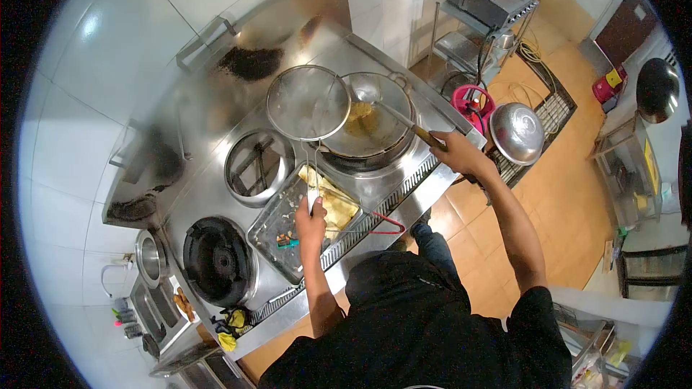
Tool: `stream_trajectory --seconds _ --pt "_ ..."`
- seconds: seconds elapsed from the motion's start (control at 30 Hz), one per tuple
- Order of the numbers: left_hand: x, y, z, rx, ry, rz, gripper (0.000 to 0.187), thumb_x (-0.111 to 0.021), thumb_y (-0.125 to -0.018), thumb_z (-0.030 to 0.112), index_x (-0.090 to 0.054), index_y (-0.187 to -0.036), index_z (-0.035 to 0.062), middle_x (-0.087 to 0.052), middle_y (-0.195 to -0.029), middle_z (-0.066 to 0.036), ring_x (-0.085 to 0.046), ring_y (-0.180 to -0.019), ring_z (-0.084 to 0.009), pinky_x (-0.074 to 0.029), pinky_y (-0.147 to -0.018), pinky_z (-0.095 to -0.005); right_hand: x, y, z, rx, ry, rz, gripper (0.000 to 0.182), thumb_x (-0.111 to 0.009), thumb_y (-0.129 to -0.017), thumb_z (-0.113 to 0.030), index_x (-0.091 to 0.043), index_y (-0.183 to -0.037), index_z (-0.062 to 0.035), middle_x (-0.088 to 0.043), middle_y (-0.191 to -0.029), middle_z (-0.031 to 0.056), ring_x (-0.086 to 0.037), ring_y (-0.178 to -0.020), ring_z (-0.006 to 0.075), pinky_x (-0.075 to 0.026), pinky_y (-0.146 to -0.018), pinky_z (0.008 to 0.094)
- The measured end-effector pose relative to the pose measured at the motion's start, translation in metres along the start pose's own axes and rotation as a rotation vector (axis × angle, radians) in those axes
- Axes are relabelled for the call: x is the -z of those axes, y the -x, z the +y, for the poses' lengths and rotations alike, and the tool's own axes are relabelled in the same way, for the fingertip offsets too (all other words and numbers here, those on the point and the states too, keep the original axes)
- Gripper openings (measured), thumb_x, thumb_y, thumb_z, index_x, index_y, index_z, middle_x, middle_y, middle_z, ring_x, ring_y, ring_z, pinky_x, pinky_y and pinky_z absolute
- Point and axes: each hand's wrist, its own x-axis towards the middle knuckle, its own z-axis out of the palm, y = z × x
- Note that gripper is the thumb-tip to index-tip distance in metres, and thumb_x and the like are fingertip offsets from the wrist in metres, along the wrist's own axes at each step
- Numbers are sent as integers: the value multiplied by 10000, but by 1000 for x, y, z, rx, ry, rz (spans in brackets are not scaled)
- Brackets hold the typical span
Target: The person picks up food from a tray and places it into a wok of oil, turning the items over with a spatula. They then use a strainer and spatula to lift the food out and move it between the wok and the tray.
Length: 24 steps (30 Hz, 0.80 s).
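My left hand point(311, 222) is closed round the handle of a large round mesh strainer point(308, 103), which is held over the stove beside the wok. Under that hand lies a glass tray point(270, 220) with a yellowish sheet and small items in it. My right hand point(455, 153) grips the wooden handle of a ladle point(393, 113), whose bowl is inside the wok point(382, 137). Some yellow-brown food or liquid point(362, 121) shows in the wok. The strainer's rim overlaps the wok's left edge in view.
A metal ring point(259, 168) and a black burner point(218, 261) are on the stove at left. A red-handled tool point(389, 225) lies by the front grate. To the right are a pink basket point(473, 104), a metal bowl point(517, 133) and a grill point(490, 0) on a stand.
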Motion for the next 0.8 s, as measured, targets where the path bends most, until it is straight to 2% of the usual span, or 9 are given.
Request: stream_trajectory --seconds 0.1,0.17,0.2,0.3,0.43,0.47,0.57,0.77,0.8 --pt "-2 -2 -5 -84 -42 38 171 -563 -940 209 -554 -908 41 -464 -599 26 -379 -421 -47 -283 -377 -244 -6 15 9 -29 -184 60 487 -596 -865 -250 -533 -1271 12 -658 -934 270 -648 -838 393 -499 -771 426" --pt "-6 3 0 -34 -17 56 177 -568 -939 212 -566 -911 37 -464 -602 29 -382 -434 -45 -285 -384 -243 -7 15 22 3 -207 147 480 -607 -867 -205 -517 -1291 1 -634 -855 238 -636 -766 284 -477 -730 403" --pt "-6 4 1 -40 -21 56 188 -561 -942 206 -560 -904 23 -485 -616 4 -401 -465 -65 -310 -419 -255 -3 11 26 -59 -159 130 496 -611 -844 -227 -532 -1282 -7 -641 -928 291 -648 -824 400 -501 -772 433" --pt "-13 -1 4 -1 -46 102 192 -552 -944 190 -551 -896 4 -501 -627 -20 -415 -501 -90 -337 -462 -277 22 4 37 -1 -14 111 493 -611 -835 -216 -536 -1286 -31 -635 -911 293 -637 -830 425 -499 -766 460" --pt "-39 1 13 19 -103 188 170 -537 -945 162 -550 -898 -1 -478 -605 -8 -419 -535 -94 -344 -497 -283 44 -17 67 94 110 98 516 -620 -820 -218 -526 -1325 -174 -643 -859 273 -636 -810 427 -505 -731 501" --pt "-45 0 14 21 -92 196 166 -536 -943 158 -552 -906 -4 -474 -600 -9 -422 -539 -97 -347 -503 -285 51 -22 71 94 179 68 573 -611 -816 -194 -472 -1368 -258 -645 -823 258 -641 -767 421 -514 -702 515" --pt "-63 -3 15 -11 -209 241 166 -526 -944 152 -563 -936 -10 -477 -597 -23 -438 -542 -114 -356 -510 -298 69 -38 79 132 323 12 627 -589 -812 -155 -420 -1399 -295 -646 -775 230 -639 -717 415 -517 -670 524" --pt "-91 -4 13 -94 -242 290 201 -516 -956 168 -567 -971 -26 -503 -592 -62 -466 -526 -155 -377 -510 -339 88 -72 100 236 457 23 587 -577 -795 -136 -472 -1365 -229 -625 -673 220 -636 -653 399 -519 -620 509" --pt "-93 -2 21 -75 -321 279 217 -508 -958 160 -568 -1023 -39 -542 -612 -99 -489 -519 -202 -382 -508 -364 93 -77 103 270 496 23 577 -574 -793 -130 -484 -1355 -221 -625 -666 215 -637 -634 394 -519 -596 505"
